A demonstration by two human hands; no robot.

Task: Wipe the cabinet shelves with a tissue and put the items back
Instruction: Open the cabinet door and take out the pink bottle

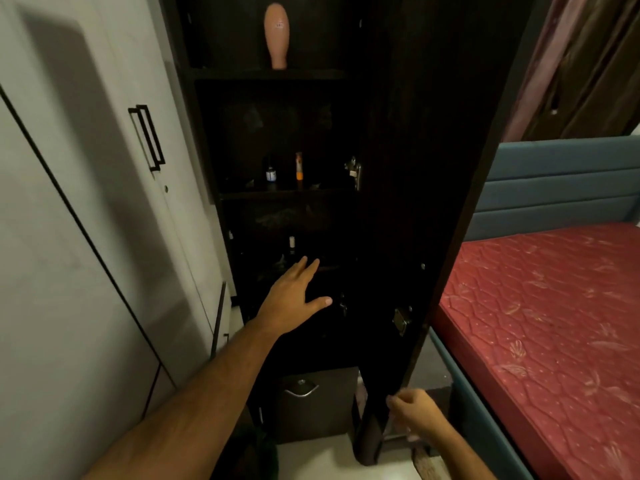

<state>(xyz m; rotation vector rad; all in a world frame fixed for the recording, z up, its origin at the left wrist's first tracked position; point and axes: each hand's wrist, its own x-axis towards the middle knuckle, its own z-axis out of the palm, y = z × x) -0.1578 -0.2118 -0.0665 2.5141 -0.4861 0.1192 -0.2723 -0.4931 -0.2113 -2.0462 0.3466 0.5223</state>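
A tall dark cabinet stands open before me, its door swung out to the right. A peach bottle stands upside down on the top shelf. On the middle shelf are a small dark bottle with a white label and an orange-and-white tube. A small white-capped item sits on the lower shelf. My left hand reaches toward the lower shelf with fingers spread, holding nothing. My right hand is loosely curled by the door's lower edge. No tissue is visible.
A white wardrobe with black handles fills the left. A bed with a red mattress and blue frame stands to the right. A dark drawer with a metal handle sits at the cabinet's base, above white floor.
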